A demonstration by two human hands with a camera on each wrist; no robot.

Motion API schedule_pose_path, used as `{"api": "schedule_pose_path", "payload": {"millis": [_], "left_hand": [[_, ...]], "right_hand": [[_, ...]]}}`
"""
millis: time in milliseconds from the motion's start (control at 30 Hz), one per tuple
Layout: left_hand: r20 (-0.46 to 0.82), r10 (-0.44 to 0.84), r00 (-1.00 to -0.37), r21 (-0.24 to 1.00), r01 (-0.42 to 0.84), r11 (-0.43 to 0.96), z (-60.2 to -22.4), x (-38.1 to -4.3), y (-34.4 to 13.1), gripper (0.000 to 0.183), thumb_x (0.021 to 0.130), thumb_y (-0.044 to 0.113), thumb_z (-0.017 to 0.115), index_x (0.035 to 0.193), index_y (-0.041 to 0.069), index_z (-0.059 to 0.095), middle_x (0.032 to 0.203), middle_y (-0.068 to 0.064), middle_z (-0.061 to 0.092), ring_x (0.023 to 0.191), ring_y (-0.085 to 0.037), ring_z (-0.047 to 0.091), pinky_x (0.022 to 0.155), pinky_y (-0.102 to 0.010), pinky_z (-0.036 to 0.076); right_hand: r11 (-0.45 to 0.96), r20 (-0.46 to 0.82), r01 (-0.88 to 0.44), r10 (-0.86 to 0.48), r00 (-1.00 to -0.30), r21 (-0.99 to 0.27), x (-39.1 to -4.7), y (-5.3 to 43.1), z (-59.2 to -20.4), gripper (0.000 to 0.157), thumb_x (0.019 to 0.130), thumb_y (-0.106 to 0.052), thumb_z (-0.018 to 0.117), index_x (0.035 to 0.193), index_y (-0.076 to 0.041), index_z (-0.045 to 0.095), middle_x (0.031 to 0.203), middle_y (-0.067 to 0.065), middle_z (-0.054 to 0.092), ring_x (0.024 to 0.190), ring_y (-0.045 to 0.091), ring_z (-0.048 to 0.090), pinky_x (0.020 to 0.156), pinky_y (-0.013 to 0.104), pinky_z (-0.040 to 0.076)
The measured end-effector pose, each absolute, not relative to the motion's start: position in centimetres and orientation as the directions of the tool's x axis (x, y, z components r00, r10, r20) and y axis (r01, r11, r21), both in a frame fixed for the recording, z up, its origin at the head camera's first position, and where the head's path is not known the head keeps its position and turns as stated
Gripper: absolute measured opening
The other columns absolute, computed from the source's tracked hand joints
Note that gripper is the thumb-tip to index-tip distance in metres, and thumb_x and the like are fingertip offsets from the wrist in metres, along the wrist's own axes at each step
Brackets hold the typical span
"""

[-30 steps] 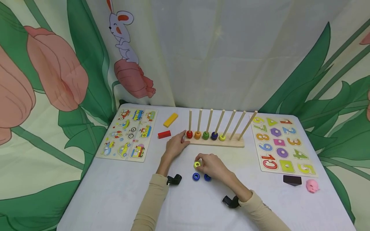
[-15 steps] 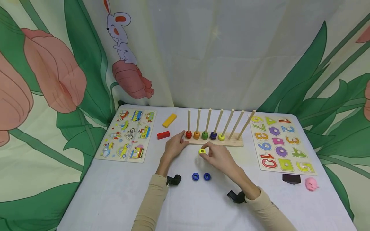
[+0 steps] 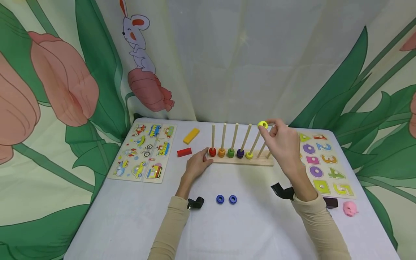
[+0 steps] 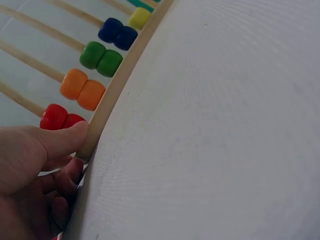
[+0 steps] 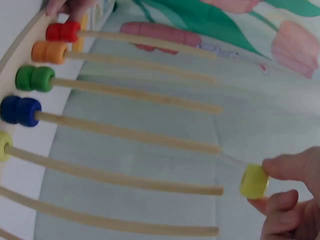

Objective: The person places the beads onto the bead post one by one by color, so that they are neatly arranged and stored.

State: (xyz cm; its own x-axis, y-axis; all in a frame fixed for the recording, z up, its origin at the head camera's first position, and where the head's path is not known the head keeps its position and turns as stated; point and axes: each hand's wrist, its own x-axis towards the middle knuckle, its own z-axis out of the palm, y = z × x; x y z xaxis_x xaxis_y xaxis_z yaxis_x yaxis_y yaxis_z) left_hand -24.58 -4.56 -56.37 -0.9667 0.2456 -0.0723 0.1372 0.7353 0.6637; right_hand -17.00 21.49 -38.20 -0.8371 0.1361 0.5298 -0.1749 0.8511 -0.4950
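My left hand [image 3: 196,164] grips the left end of a wooden peg rack [image 3: 234,161], its thumb [image 4: 67,140] on the base beside the red beads [image 4: 54,117]. In the head view, my right hand [image 3: 283,144] pinches a yellow bead [image 5: 254,181] between thumb and finger. The bead is raised near the tip of the fifth peg and apart from it in the right wrist view. Pairs of red, orange [image 4: 75,84], green [image 5: 34,78] and dark blue [image 5: 20,110] beads sit on the first pegs. One yellow bead [image 3: 249,156] is on the fifth.
Two blue beads [image 3: 220,202] lie on the white cloth before the rack. A vehicle puzzle board [image 3: 133,169], a yellow block [image 3: 191,135] and a red block [image 3: 184,152] lie left. Right are a number board [image 3: 338,168], a dark block [image 3: 331,203] and a pink pig toy [image 3: 350,208].
My right hand has lifted the yellow bead from beside the blue beads, up and rightward to the height of the peg tips. My left hand stays on the rack's end.
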Motion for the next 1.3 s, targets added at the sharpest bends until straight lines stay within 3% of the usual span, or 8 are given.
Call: {"api": "schedule_pose_path", "payload": {"millis": [267, 533, 633, 733, 900, 1100, 1300], "left_hand": [[-0.050, 0.253, -0.966, 0.654, 0.160, 0.739, -56.5, -24.5, -4.5, 0.064, 0.087, 0.039, 0.068, 0.143, 0.016, 0.045, 0.070, 0.001, 0.052, 0.058, -0.016, 0.047, 0.052, -0.028, 0.032], [-0.054, 0.247, -0.967, 0.662, 0.150, 0.734, -56.7, -24.4, -4.5, 0.064, 0.087, 0.038, 0.068, 0.142, 0.016, 0.046, 0.069, 0.001, 0.052, 0.058, -0.016, 0.047, 0.053, -0.029, 0.032], [-0.058, 0.255, -0.965, 0.664, 0.154, 0.732, -56.7, -24.4, -4.4, 0.064, 0.087, 0.039, 0.068, 0.143, 0.015, 0.045, 0.070, 0.001, 0.052, 0.058, -0.016, 0.047, 0.053, -0.028, 0.032], [-0.056, 0.257, -0.965, 0.663, 0.157, 0.732, -56.6, -24.5, -4.4, 0.065, 0.087, 0.039, 0.068, 0.143, 0.015, 0.045, 0.069, 0.001, 0.052, 0.058, -0.016, 0.047, 0.052, -0.028, 0.032], [-0.043, 0.247, -0.968, 0.652, 0.160, 0.742, -56.4, -24.7, -4.5, 0.064, 0.087, 0.039, 0.067, 0.143, 0.016, 0.045, 0.070, 0.001, 0.052, 0.058, -0.016, 0.047, 0.052, -0.028, 0.032], [-0.037, 0.251, -0.967, 0.646, 0.169, 0.745, -56.4, -24.9, -4.5, 0.062, 0.089, 0.039, 0.066, 0.143, 0.016, 0.045, 0.071, 0.002, 0.052, 0.059, -0.015, 0.047, 0.052, -0.028, 0.031], [-0.038, 0.253, -0.967, 0.640, 0.171, 0.749, -56.6, -24.7, -4.5, 0.062, 0.088, 0.038, 0.067, 0.142, 0.016, 0.046, 0.070, 0.002, 0.052, 0.058, -0.015, 0.047, 0.052, -0.028, 0.031]], "right_hand": [[0.872, 0.444, -0.066, 0.180, -0.877, -0.484, -18.6, 22.3, -38.8, 0.047, 0.090, -0.042, 0.062, 0.115, -0.001, 0.062, 0.060, 0.007, 0.053, 0.048, 0.022, 0.044, 0.046, 0.035, 0.034], [0.821, 0.496, -0.214, 0.095, -0.863, -0.529, -16.5, 20.9, -41.9, 0.038, 0.087, -0.032, 0.069, 0.112, -0.005, 0.059, 0.057, 0.000, 0.047, 0.045, 0.015, 0.040, 0.044, 0.031, 0.031], [0.783, 0.388, -0.253, -0.016, -0.922, -0.569, -14.7, 20.2, -44.3, 0.032, 0.086, -0.026, 0.072, 0.108, -0.007, 0.060, 0.056, -0.004, 0.046, 0.044, 0.011, 0.040, 0.042, 0.027, 0.031], [0.756, 0.198, -0.236, -0.143, -0.970, -0.611, -13.0, 19.6, -47.1, 0.034, 0.084, -0.026, 0.074, 0.109, -0.010, 0.059, 0.056, -0.007, 0.046, 0.046, 0.007, 0.040, 0.043, 0.025, 0.032], [0.734, -0.048, -0.254, -0.363, -0.930, -0.630, -10.9, 18.5, -51.2, 0.046, 0.078, -0.029, 0.079, 0.114, -0.014, 0.055, 0.055, -0.011, 0.046, 0.046, 0.004, 0.040, 0.045, 0.023, 0.032], [0.706, -0.076, -0.303, -0.451, -0.889, -0.640, -9.6, 17.6, -54.1, 0.044, 0.077, -0.024, 0.080, 0.113, -0.016, 0.056, 0.056, -0.014, 0.047, 0.047, 0.001, 0.040, 0.046, 0.022, 0.033], [0.750, -0.065, -0.266, -0.380, -0.923, -0.606, -9.5, 17.7, -53.9, 0.033, 0.080, -0.025, 0.078, 0.105, -0.014, 0.060, 0.057, -0.013, 0.047, 0.047, 0.002, 0.041, 0.045, 0.023, 0.033]]}}
